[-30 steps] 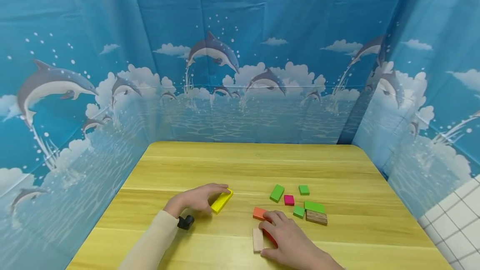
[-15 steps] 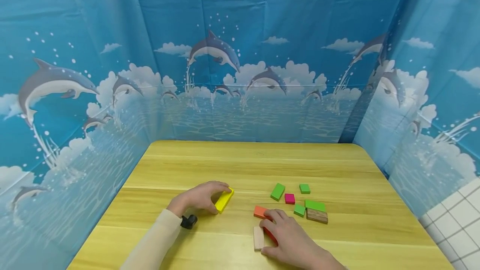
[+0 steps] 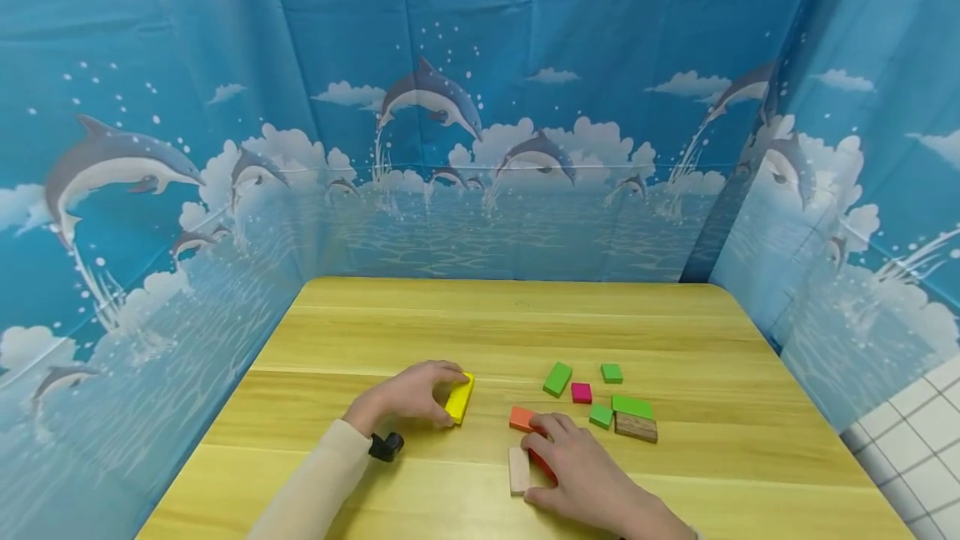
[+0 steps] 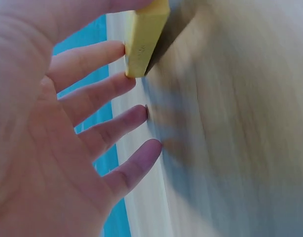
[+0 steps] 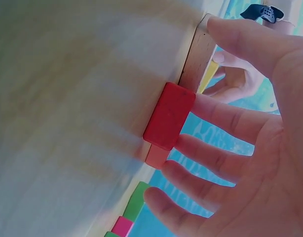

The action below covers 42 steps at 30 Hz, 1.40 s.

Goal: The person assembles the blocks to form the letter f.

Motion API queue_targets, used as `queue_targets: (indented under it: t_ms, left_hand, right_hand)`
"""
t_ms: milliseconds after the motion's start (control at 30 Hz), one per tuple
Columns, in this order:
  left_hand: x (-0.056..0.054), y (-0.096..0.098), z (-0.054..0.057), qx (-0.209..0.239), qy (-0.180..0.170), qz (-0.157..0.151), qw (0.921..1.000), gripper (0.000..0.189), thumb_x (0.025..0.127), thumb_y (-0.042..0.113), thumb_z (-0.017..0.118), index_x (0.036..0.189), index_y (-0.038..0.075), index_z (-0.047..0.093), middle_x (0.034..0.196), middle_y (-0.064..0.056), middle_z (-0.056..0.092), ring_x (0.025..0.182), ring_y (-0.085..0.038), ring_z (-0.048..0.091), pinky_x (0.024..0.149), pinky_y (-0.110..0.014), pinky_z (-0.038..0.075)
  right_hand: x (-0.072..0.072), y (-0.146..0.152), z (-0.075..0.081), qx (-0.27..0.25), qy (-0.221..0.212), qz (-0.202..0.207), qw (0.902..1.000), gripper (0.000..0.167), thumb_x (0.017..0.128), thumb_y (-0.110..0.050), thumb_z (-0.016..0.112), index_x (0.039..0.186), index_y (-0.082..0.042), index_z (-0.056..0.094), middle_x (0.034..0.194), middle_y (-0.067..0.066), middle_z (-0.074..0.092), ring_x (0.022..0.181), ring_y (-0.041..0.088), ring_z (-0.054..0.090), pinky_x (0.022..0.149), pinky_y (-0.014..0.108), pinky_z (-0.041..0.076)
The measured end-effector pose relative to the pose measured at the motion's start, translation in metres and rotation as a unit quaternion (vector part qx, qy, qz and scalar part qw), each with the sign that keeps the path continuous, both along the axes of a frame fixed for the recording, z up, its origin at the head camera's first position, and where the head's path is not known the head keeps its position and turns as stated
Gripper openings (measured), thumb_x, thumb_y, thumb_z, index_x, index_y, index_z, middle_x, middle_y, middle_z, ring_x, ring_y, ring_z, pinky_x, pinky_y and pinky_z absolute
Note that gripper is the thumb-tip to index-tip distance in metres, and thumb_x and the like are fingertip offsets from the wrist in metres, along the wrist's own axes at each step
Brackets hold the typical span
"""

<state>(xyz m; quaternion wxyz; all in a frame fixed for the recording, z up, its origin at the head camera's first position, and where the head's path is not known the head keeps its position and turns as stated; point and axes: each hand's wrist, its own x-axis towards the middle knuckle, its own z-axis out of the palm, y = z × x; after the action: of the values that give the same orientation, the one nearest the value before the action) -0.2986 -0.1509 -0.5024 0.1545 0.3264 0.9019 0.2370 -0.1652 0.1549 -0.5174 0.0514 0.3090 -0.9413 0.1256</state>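
Note:
My left hand (image 3: 408, 394) pinches a yellow block (image 3: 461, 400) between thumb and fingers, left of the middle. In the left wrist view that block (image 4: 144, 44) sits at the thumb and first two fingers, its lower edge close over the table; the other fingers reach out beside it. My right hand (image 3: 581, 473) spreads over a red block (image 3: 543, 468), partly covering it. In the right wrist view the thumb touches the end of a pale wooden block (image 5: 197, 57), and straight fingers touch the red block (image 5: 169, 116). An orange block (image 3: 522, 417) lies at the right fingertips.
Right of centre lie a green block (image 3: 557, 379), a small green block (image 3: 612, 372), a pink block (image 3: 581, 392), another small green piece (image 3: 601, 416), a long green block (image 3: 632, 406) and a brown wood-grain block (image 3: 636, 427). A dolphin curtain surrounds the wooden table (image 3: 420, 323).
My left hand has slid the yellow block to the right, nearer the orange and pale blocks, turning it slightly more upright in the head view. The right hand stays at the same blocks.

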Motion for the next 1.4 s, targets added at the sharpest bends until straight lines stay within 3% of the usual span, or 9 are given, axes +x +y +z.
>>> queue_targets:
  t_ms: [433,700,933,1400]
  left_hand:
    - [0.011,0.015,-0.002,0.015,0.007,0.021,0.9996,0.071,0.082,0.046,0.082,0.145,0.023,0.058,0.151,0.0,0.046,0.138,-0.026,0.042,0.11,-0.048,0.038]
    - [0.024,0.033,-0.002,0.037,0.025,0.035,0.9984,0.07,0.081,0.052,0.08,0.141,0.02,0.062,0.146,-0.002,0.051,0.135,-0.028,0.046,0.109,-0.049,0.04]
    - [0.033,0.051,-0.007,0.03,0.051,0.042,0.9974,0.073,0.08,0.056,0.08,0.14,0.02,0.062,0.143,-0.001,0.054,0.131,-0.026,0.05,0.107,-0.047,0.042]
    - [0.038,0.068,-0.011,0.022,0.074,0.051,0.9958,0.077,0.079,0.062,0.079,0.141,0.02,0.062,0.141,-0.001,0.054,0.127,-0.023,0.052,0.104,-0.043,0.045]
  right_hand:
    - [0.002,-0.001,0.006,-0.002,-0.024,-0.006,0.9997,0.051,0.084,-0.056,0.076,0.122,-0.024,0.066,0.139,0.005,0.051,0.126,0.029,0.047,0.089,0.054,0.048]
    - [0.002,0.0,0.003,-0.005,-0.012,-0.004,0.9999,0.051,0.084,-0.056,0.076,0.121,-0.023,0.066,0.138,0.005,0.052,0.126,0.029,0.047,0.088,0.054,0.049]
    - [0.001,0.001,0.001,-0.003,-0.001,-0.001,1.0,0.05,0.083,-0.055,0.076,0.121,-0.023,0.066,0.137,0.005,0.052,0.126,0.029,0.047,0.088,0.054,0.049]
    - [0.002,0.001,0.003,0.003,-0.005,-0.003,1.0,0.053,0.085,-0.057,0.075,0.125,-0.023,0.068,0.139,0.007,0.053,0.128,0.03,0.047,0.09,0.057,0.048]
